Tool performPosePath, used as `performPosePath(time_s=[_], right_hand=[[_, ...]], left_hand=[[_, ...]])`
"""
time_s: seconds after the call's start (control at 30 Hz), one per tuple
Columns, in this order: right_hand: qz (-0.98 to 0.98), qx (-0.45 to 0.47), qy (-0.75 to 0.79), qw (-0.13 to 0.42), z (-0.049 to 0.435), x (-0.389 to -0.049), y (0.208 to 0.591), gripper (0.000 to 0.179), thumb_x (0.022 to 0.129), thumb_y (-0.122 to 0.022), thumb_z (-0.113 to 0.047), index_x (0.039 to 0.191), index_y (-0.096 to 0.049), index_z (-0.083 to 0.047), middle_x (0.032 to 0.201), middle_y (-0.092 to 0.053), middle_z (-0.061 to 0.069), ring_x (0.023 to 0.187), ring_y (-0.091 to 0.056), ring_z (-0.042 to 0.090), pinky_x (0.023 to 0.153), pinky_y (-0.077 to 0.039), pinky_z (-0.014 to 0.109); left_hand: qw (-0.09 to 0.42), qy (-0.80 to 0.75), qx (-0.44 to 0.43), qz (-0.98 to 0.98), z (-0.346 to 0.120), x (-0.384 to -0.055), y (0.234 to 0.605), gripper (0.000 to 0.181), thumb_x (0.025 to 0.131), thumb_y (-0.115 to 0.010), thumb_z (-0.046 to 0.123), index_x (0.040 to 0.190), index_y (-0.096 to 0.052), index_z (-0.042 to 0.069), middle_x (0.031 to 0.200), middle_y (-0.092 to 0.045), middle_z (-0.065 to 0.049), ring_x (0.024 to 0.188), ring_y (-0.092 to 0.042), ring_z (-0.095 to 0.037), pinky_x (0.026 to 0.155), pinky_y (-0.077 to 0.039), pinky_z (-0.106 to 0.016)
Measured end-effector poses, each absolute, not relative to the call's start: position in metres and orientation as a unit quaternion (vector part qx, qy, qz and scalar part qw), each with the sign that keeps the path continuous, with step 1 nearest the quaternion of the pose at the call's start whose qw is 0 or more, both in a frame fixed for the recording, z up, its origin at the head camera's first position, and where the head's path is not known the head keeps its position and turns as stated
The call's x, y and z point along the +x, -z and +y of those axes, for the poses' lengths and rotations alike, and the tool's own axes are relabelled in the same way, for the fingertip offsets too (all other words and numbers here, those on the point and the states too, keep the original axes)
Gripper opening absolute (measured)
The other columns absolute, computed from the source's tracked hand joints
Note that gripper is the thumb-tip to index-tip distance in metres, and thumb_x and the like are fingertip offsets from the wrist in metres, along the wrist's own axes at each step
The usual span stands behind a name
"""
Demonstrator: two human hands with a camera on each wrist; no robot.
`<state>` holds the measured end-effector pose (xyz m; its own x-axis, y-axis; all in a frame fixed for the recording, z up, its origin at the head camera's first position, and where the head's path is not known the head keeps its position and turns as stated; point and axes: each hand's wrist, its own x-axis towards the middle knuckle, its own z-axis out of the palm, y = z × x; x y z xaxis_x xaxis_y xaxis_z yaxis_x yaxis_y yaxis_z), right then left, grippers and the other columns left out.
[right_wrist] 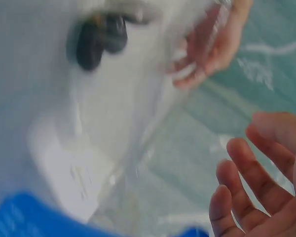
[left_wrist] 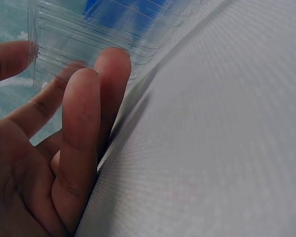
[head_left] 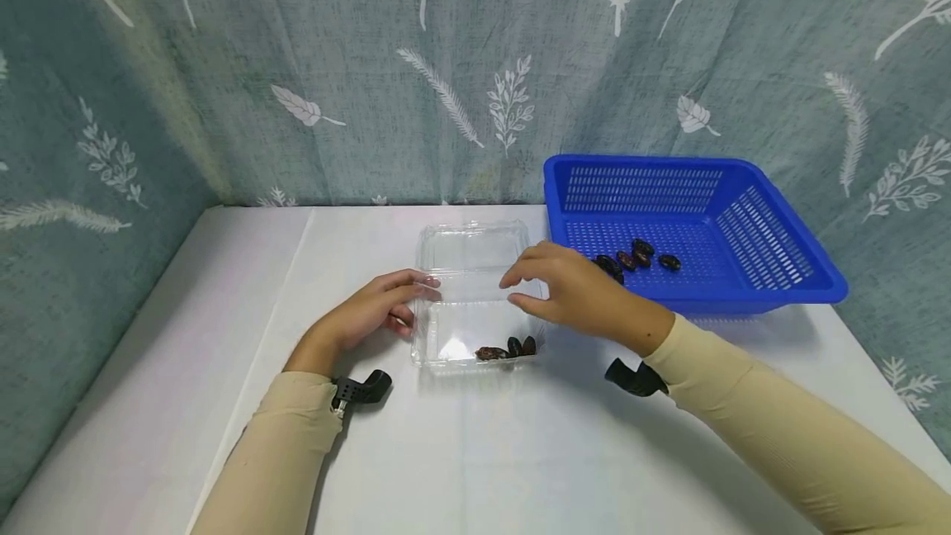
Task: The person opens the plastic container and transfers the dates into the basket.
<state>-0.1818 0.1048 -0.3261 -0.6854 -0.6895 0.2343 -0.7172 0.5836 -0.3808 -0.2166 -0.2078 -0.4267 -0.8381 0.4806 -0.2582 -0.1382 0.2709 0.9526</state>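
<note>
A clear plastic clamshell box lies opened flat on the table, its lid toward the back. Three dark, wrinkled oval pieces, resembling dates, sit at its near right corner. At the box's left edge, my left hand pinches the plastic with thumb and a finger; the other fingers curl below, outside it. Over the box's right side hovers my right hand, thumb and fingers curved apart with nothing between them. The right wrist view is blurred, but its fingers look bare.
A blue perforated basket stands at the back right, partly behind my right hand. Several more dark oval pieces lie in its left part. White cloth covers the table, and a leaf-patterned curtain hangs behind.
</note>
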Motion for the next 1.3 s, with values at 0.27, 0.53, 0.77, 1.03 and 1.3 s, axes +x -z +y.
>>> performPosePath(time_s=[0.27,0.53,0.77,1.03,1.3], right_hand=[[-0.877,0.425,-0.199,-0.106,0.076,-0.186,0.349,0.019,0.093,-0.071,-0.019,0.11,-0.075,-0.012,0.106,-0.073,0.002,0.098,-0.065,0.018,0.084,-0.055,0.03],[-0.86,0.428,-0.197,-0.197,0.071,-0.194,0.365,0.015,0.091,-0.074,-0.019,0.105,-0.076,-0.014,0.09,-0.072,-0.005,0.082,-0.062,0.007,0.077,-0.053,0.023],[-0.849,0.439,-0.186,-0.229,0.071,-0.196,0.371,0.012,0.089,-0.075,-0.016,0.101,-0.076,-0.016,0.083,-0.071,-0.008,0.073,-0.059,0.0,0.071,-0.051,0.019],[-0.849,0.438,-0.182,-0.235,0.068,-0.195,0.369,0.01,0.088,-0.076,-0.014,0.098,-0.077,-0.015,0.08,-0.07,-0.008,0.071,-0.057,-0.001,0.069,-0.049,0.018],[-0.859,0.421,-0.189,-0.221,0.068,-0.199,0.369,0.012,0.087,-0.075,-0.014,0.099,-0.077,-0.015,0.082,-0.071,-0.008,0.074,-0.059,0.0,0.071,-0.051,0.019]], left_hand=[[0.265,-0.594,0.103,0.753,-0.208,-0.214,0.424,0.039,0.106,-0.045,0.027,0.141,-0.052,0.011,0.142,-0.057,-0.015,0.07,-0.059,-0.01,0.067,-0.057,-0.027],[0.26,-0.601,0.111,0.748,-0.207,-0.216,0.424,0.041,0.106,-0.046,0.029,0.141,-0.051,0.009,0.142,-0.057,-0.016,0.071,-0.06,-0.01,0.066,-0.057,-0.027],[0.265,-0.598,0.109,0.748,-0.208,-0.215,0.424,0.039,0.106,-0.045,0.028,0.141,-0.052,0.011,0.142,-0.057,-0.016,0.072,-0.061,-0.011,0.067,-0.058,-0.028],[0.265,-0.597,0.109,0.749,-0.208,-0.214,0.425,0.04,0.106,-0.044,0.027,0.142,-0.051,0.01,0.143,-0.056,-0.017,0.071,-0.06,-0.01,0.068,-0.058,-0.027],[0.258,-0.595,0.102,0.754,-0.206,-0.214,0.423,0.038,0.106,-0.046,0.029,0.14,-0.054,0.013,0.141,-0.058,-0.013,0.073,-0.06,-0.012,0.068,-0.058,-0.027]])
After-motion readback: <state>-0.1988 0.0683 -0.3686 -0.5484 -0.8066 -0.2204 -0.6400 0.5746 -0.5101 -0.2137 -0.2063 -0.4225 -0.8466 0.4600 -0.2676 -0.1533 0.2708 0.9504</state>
